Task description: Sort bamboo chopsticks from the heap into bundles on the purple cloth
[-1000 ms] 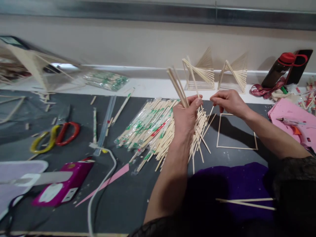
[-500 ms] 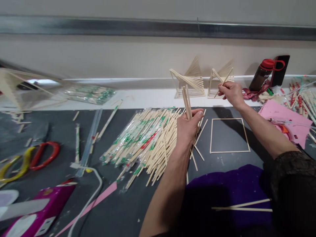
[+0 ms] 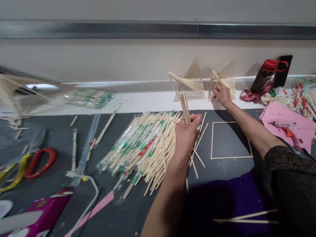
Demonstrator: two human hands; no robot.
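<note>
Several upright wooden sticks [image 3: 184,107] are gripped in my left hand [image 3: 187,133], over the right edge of a heap of loose sticks [image 3: 161,154]. My right hand [image 3: 222,95] pinches a single stick [image 3: 218,81] in front of the right stick model [image 3: 228,84] at the wall. Another stick model [image 3: 189,85] stands left of it, with fanned sticks. A square frame of sticks [image 3: 212,141] lies flat on the dark table, partly hidden by my right forearm. Two sticks [image 3: 256,221] rest on purple cloth [image 3: 251,194] near me.
Wrapped chopsticks [image 3: 130,141] lie left of the heap. Scissors [image 3: 40,163], a magenta packet [image 3: 46,210] and a white cable [image 3: 95,187] are at left. At right are a bottle [image 3: 263,77], a phone [image 3: 283,74] and a glue gun [image 3: 281,124] on pink paper [image 3: 268,113].
My right hand has moved left and slightly down with its stick, closer to the right model. My left hand still holds its sticks. The view has shifted slightly.
</note>
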